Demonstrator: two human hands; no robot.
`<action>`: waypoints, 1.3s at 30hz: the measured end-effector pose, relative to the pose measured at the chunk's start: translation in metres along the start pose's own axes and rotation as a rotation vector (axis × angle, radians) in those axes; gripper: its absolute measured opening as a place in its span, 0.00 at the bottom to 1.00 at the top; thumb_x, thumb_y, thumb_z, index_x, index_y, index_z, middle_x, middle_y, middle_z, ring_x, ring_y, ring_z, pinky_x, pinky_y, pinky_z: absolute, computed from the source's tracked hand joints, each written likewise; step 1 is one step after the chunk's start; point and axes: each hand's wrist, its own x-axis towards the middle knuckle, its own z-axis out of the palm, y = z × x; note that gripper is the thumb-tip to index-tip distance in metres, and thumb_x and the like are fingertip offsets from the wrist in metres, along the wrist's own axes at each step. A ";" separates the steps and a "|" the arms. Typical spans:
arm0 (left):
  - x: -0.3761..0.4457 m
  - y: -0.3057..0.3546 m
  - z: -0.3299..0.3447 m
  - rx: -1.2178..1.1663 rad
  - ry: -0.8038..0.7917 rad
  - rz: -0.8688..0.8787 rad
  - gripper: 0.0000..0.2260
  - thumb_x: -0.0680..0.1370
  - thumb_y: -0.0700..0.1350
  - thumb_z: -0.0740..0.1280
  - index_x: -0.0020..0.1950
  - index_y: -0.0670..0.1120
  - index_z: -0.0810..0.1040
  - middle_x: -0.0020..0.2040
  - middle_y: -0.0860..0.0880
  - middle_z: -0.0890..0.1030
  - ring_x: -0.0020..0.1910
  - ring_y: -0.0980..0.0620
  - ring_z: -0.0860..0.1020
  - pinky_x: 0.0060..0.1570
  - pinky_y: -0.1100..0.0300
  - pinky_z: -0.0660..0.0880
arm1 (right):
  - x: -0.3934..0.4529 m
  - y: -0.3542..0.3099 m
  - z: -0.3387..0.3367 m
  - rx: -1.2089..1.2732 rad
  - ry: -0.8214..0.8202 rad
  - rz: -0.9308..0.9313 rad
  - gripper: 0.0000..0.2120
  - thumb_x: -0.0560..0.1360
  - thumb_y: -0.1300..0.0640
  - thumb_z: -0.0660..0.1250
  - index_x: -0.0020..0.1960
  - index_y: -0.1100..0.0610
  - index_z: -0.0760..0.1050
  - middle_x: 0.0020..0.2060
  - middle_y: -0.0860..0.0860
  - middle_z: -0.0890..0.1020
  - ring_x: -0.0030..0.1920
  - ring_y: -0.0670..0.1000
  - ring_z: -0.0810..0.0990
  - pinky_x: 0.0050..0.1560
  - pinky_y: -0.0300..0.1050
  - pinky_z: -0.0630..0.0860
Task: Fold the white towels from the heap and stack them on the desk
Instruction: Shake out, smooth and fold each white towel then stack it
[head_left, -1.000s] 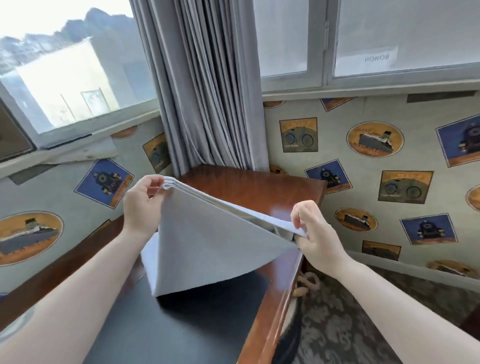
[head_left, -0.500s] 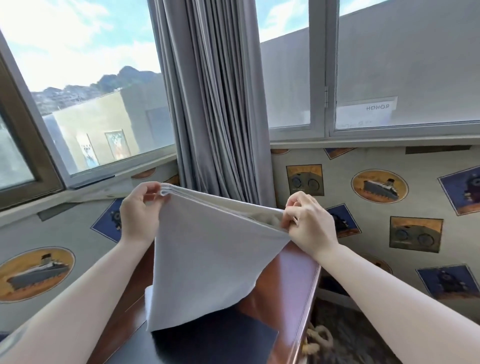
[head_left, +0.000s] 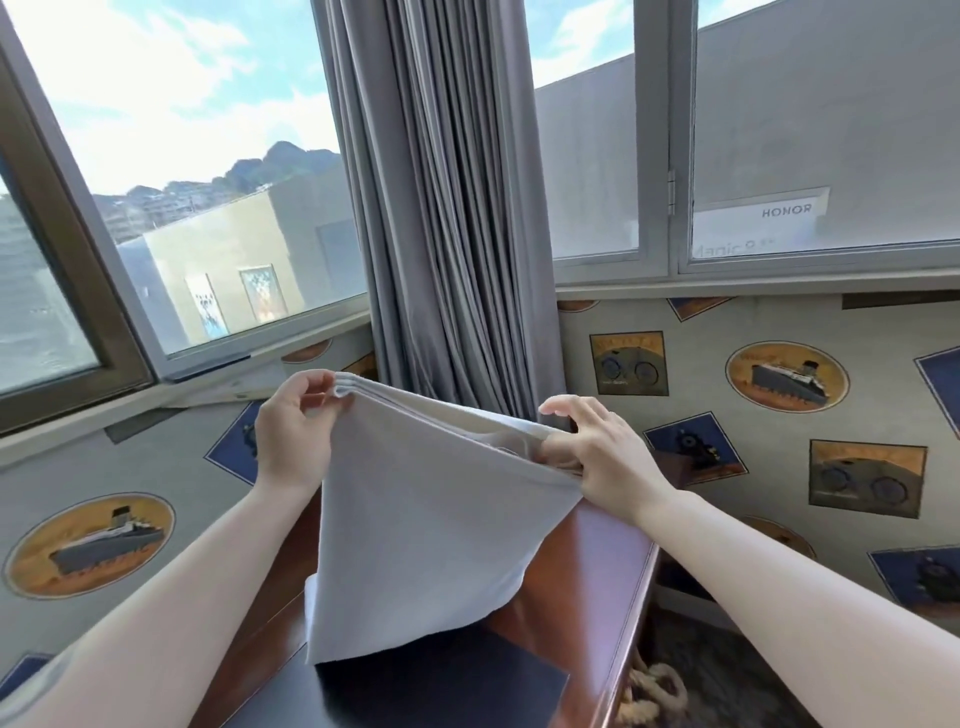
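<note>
The left hand (head_left: 293, 431) pinches the stacked left corner of the white, partly folded cloth towel (head_left: 421, 530), now lifted higher than a second ago and hanging over the polished reddish-brown wooden surface (head_left: 587, 566). The right hand (head_left: 597, 457) has shifted its hold and clasps the right corner, fingers loosened. The fold looks underway, not yet laid down.

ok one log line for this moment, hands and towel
left hand: pinches towel corner | right hand: grips opposite corner | towel: folded, held up over desk | stacking: not yet
</note>
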 end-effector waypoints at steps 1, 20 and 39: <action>0.000 0.001 0.000 0.005 0.000 0.005 0.08 0.75 0.36 0.71 0.52 0.46 0.80 0.45 0.50 0.80 0.40 0.62 0.76 0.44 0.72 0.72 | 0.000 0.001 0.001 -0.033 -0.031 -0.024 0.14 0.74 0.63 0.68 0.53 0.46 0.83 0.66 0.47 0.70 0.68 0.51 0.67 0.58 0.45 0.66; -0.007 -0.017 -0.006 0.018 0.038 0.009 0.07 0.76 0.37 0.71 0.51 0.47 0.79 0.44 0.52 0.80 0.40 0.71 0.75 0.45 0.69 0.72 | 0.001 0.010 0.002 0.095 0.265 0.168 0.14 0.61 0.72 0.68 0.28 0.52 0.78 0.41 0.45 0.78 0.44 0.48 0.77 0.32 0.36 0.64; 0.003 -0.037 0.008 0.030 -0.008 -0.025 0.06 0.76 0.37 0.71 0.49 0.47 0.80 0.41 0.54 0.80 0.38 0.63 0.76 0.40 0.76 0.70 | 0.029 0.017 -0.018 -0.284 -0.813 -0.298 0.15 0.79 0.60 0.55 0.54 0.52 0.79 0.59 0.46 0.72 0.57 0.51 0.70 0.54 0.50 0.72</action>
